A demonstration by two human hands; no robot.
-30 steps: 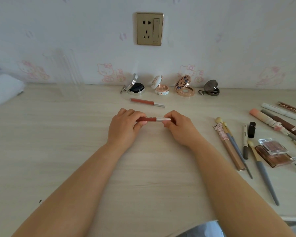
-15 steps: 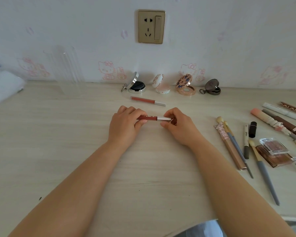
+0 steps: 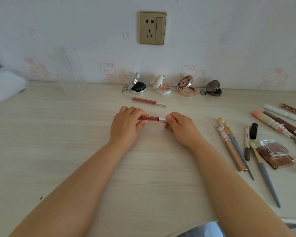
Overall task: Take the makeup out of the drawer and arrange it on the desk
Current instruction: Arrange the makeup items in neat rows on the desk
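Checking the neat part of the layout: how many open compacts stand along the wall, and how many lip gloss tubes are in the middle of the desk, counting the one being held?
Open compacts: 4
Lip gloss tubes: 2
Total: 6

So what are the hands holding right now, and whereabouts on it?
A dark red lip gloss tube, held level above the desk: the left hand pinches its red end, the right hand its silver cap end.
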